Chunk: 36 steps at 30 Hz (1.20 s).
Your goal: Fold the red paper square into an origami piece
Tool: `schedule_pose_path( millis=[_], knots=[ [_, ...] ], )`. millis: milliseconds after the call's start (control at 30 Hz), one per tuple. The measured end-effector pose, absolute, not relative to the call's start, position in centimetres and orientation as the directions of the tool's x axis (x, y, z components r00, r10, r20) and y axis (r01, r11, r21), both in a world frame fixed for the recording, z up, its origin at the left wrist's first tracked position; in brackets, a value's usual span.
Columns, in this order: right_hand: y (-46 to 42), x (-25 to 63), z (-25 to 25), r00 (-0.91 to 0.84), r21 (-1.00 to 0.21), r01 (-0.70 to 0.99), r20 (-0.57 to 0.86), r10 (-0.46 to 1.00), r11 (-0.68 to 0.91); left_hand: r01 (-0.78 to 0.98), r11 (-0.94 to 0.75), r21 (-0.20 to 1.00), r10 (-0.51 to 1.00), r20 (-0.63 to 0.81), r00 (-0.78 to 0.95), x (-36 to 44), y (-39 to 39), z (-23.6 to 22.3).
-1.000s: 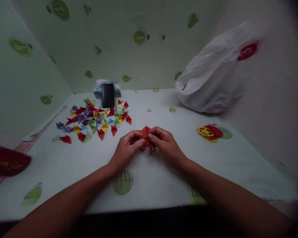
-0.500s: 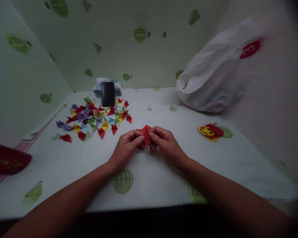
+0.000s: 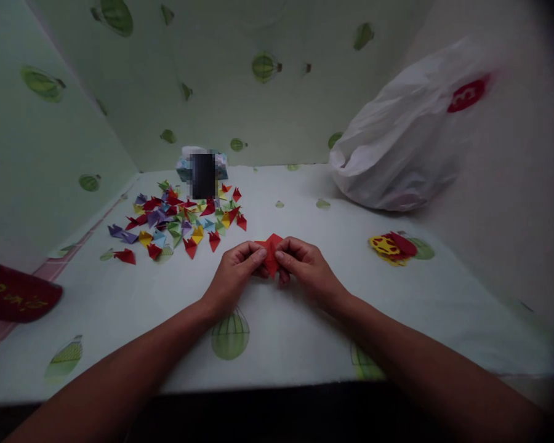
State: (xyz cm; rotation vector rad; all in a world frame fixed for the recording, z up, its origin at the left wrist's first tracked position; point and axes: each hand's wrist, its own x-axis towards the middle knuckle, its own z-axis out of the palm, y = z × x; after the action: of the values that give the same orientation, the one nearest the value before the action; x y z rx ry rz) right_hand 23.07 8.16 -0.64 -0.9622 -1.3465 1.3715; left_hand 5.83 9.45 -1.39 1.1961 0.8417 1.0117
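A folded piece of red origami paper (image 3: pixel 272 249) is held up between my two hands, above the middle of the table. My left hand (image 3: pixel 240 263) pinches its left side between thumb and fingers. On the other side, my right hand (image 3: pixel 305 261) pinches the right edge, thumb on the near face. The paper's upper and lower points show between the thumbs; its outer parts are hidden by the fingers. Folded paper pieces (image 3: pixel 175 221) in red, yellow, purple, blue and green lie in a pile at the back left.
A tissue box (image 3: pixel 221 167) stands behind the pile, with a pixelated dark object (image 3: pixel 204 176) before it. A white plastic bag (image 3: pixel 392 147) sits at the back right. Red and yellow cut-outs (image 3: pixel 388 247) lie at right. A dark red container (image 3: pixel 23 295) is at far left.
The whole view has shifted slightly. Both hands keep their pinch on the red paper, with the right fingertips slightly nearer the left ones.
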Motion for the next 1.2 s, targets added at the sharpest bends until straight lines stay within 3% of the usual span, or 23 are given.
schedule_pose_path(
  millis=[467, 933, 1200],
  knots=[
    [8.20, 22.88, -0.52, -0.225, -0.998, -0.053, 0.049, 0.973, 0.038, -0.141, 0.102, 0.985, 0.949, -0.053, 0.310, 5.77, 9.47, -1.16],
    [8.49, 23.02, -1.21, -0.225, -0.999, -0.047, 0.017, 0.974, 0.006, -0.236, 0.329, 0.915, 0.909, -0.239, 0.341, 5.77, 9.93, -1.35],
    [8.44, 23.01, -1.13, -0.220, -1.000, -0.028, 0.004, 0.976, -0.002, -0.170, 0.295, 0.940, 0.919, -0.230, 0.321, 5.76, 9.98, -1.32]
  ],
)
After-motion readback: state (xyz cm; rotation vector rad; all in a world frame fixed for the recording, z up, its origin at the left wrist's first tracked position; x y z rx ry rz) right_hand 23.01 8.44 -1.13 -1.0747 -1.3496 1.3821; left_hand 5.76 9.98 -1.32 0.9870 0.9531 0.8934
